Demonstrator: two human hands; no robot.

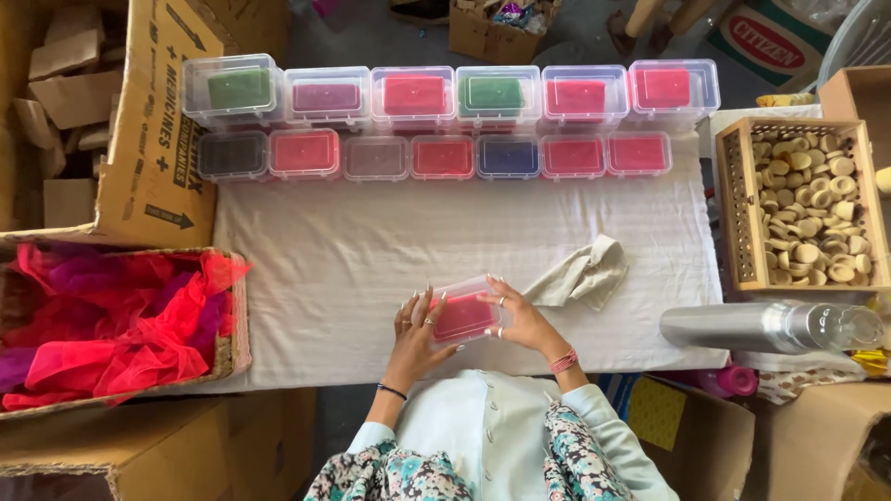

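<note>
Both hands hold one small clear box (464, 315) with a red insert, at six o'clock on the white-clothed surface (371, 269). The left hand (415, 336) and right hand (520, 320) each pinch an end. Two rows of matching boxes (445, 116) line twelve o'clock. A crumpled cloth (585, 274) lies just right; bare cloth lies between.

A white cloth (353, 269) covers the table, with two rows of clear lidded boxes (445, 121) holding red, green, purple and dark fillings along its far edge. A crumpled beige rag (585, 274) lies near the middle. A wooden crate of round wooden pieces (807, 209) and a steel bottle (770, 327) sit right; a carton of red and purple netting (111, 320) sits left.
</note>
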